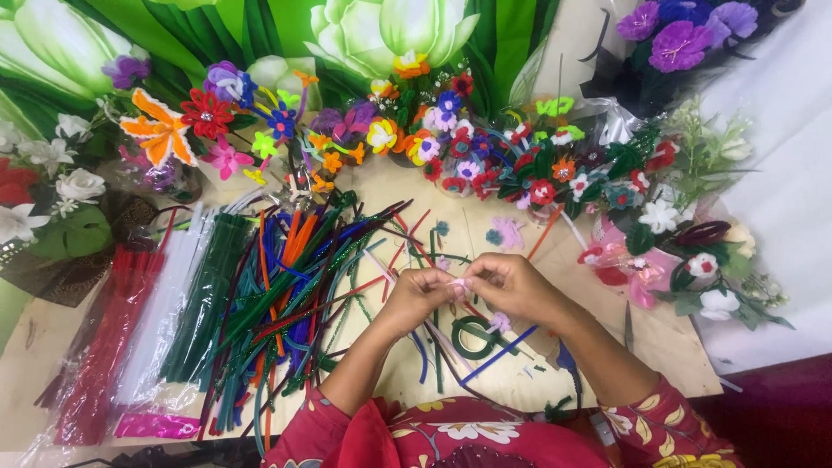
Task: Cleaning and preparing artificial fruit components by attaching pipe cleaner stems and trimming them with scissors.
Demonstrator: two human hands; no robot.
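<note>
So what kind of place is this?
Probably a handmade-flower craft table: loose pipe cleaners heaped on the wooden table, finished fuzzy flowers along the back, both hands twisting a small pink piece.

Pale wooden worktop (pixel 667 342): loose heap of coloured pipe cleaners (pixel 295 286), clear-wrapped red, white and green pipe-cleaner bundles (pixel 156 321), dark green tape roll (pixel 472 336), small finished pipe-cleaner flowers (pixel 507 232).

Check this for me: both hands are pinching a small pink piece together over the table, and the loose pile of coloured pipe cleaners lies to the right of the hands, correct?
Not quite. The head view shows the left hand and right hand pinching the small pink piece together over the table, but the loose pile of coloured pipe cleaners lies to the left of the hands, not the right.
</note>
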